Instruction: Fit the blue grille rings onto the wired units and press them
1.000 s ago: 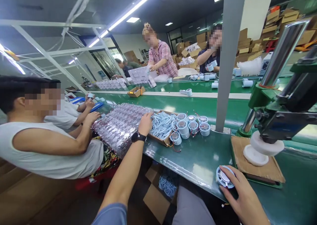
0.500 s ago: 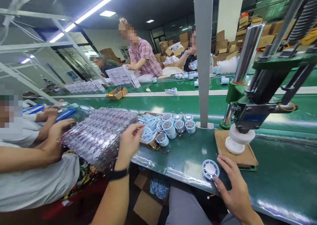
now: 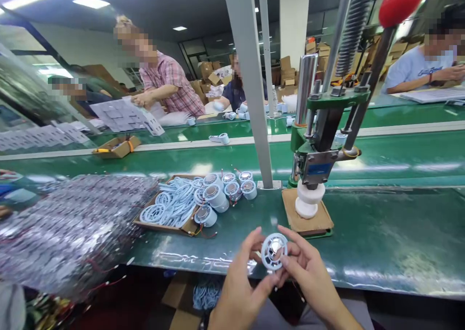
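Centrally, low in the head view, both hands meet over the near edge of the green bench (image 3: 381, 233). Between them sits a small round part (image 3: 274, 251): a pale ring with open slots around a shiny metal disc at its middle. It is flat and circular, so no long axis; its face tilts up toward the camera.

Left hand (image 3: 242, 284) comes up from below-left, fingers curled, thumb and forefinger closed on the part's left rim. Right hand (image 3: 308, 272) comes from the right, fingers bent round the right and lower rim. Both pinch it; neither is nearer, and the part lies at the fingertips of each, clear of the bench surface.

Just beyond the part, away from the person, a hand press (image 3: 319, 141) stands on a brown board (image 3: 323, 221). Green painted frame, bright steel column, coiled spring, red knob on the lever. A white, smooth, stepped cylindrical block (image 3: 308, 200) sits under its ram.

To the left, well apart from the hands: a shallow cardboard tray (image 3: 185, 227) of pale blue-white rings, with a cluster of short metal-capped cylinders (image 3: 225, 192) touching it, thin red wires trailing. Further left, a crinkled, glossy sheet of packed parts (image 3: 72, 223).

Other people work across the belt, beyond the grey post (image 3: 250, 87).
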`<state>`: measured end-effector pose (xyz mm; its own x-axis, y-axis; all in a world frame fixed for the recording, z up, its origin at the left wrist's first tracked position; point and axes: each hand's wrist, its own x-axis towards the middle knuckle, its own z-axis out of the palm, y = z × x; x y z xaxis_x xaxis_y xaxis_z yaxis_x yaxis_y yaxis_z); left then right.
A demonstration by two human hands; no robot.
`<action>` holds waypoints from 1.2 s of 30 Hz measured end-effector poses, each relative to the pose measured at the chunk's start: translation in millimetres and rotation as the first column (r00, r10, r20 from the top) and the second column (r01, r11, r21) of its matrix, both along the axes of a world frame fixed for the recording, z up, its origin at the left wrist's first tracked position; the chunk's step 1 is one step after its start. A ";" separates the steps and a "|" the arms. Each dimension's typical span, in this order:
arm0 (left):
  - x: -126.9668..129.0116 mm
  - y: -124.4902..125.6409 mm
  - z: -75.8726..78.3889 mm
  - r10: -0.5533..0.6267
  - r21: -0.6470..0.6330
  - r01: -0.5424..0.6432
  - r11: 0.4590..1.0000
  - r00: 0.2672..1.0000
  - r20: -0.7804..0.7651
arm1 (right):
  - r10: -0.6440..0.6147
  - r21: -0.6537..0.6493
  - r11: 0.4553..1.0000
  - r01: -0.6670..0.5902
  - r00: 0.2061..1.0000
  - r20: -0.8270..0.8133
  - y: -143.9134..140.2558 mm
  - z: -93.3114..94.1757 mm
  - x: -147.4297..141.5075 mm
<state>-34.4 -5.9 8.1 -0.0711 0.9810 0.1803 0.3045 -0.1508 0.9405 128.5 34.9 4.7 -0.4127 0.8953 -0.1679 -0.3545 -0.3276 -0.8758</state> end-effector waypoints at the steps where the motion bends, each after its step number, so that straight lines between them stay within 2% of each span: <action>1: 2.2 -6.4 -6.0 0.001 -0.019 -0.002 1.000 1.000 -0.019 | -0.009 -0.006 1.000 0.009 1.000 -0.021 -2.1 -0.1 1.5; 5: 11.3 -20.8 -18.1 0.093 -0.069 -0.092 0.993 0.996 0.009 | -0.047 0.034 0.998 0.050 0.997 -0.068 -11.2 0.2 4.0; 8: 13.4 -20.7 -15.7 0.138 -0.066 -0.134 0.989 0.989 0.051 | -0.048 0.031 0.998 0.050 0.997 -0.061 -15.6 -0.4 6.1; 11: 13.2 -19.0 -9.3 0.159 -0.065 -0.152 0.986 0.978 0.135 | 0.035 0.045 0.998 -0.034 0.999 -0.025 -16.2 -1.7 10.9; 14: 14.1 -18.3 -2.7 0.143 -0.075 -0.129 0.989 0.966 0.216 | 0.083 0.074 0.994 -0.083 0.997 -0.001 -16.0 -2.4 15.1; 24: 10.9 -18.2 9.4 0.128 -0.159 -0.073 0.985 0.920 0.371 | 0.107 0.071 0.992 -0.106 0.994 -0.014 -23.2 1.3 18.9; 28: 8.9 -15.8 8.0 0.078 -0.166 -0.018 0.986 0.930 0.359 | 0.109 0.107 0.989 -0.106 0.994 -0.023 -23.5 2.0 15.5; 30: 3.3 -18.1 6.0 0.057 -0.173 0.003 0.985 0.939 0.339 | 0.104 0.163 0.981 -0.106 0.994 0.024 -22.1 3.4 14.6; 31: -2.8 -21.0 4.4 0.043 -0.180 0.018 0.984 0.943 0.329 | 0.072 0.213 0.973 -0.087 0.995 0.076 -20.5 4.0 15.6; 33: -23.7 -30.6 -1.8 -0.011 -0.209 0.077 0.975 0.954 0.300 | -0.088 0.357 0.934 0.007 0.974 0.211 -14.8 4.2 21.5; 36: -71.3 -49.7 -22.8 -0.086 -0.370 0.162 0.915 0.973 0.215 | -0.382 0.530 0.832 0.163 0.862 0.334 0.2 -1.5 38.5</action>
<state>-105.7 -55.7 -14.7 0.0605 0.9746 -0.2155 0.1168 0.2075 0.9712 167.1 35.1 3.2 -0.1293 0.9699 0.2062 0.0614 0.2154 -0.9746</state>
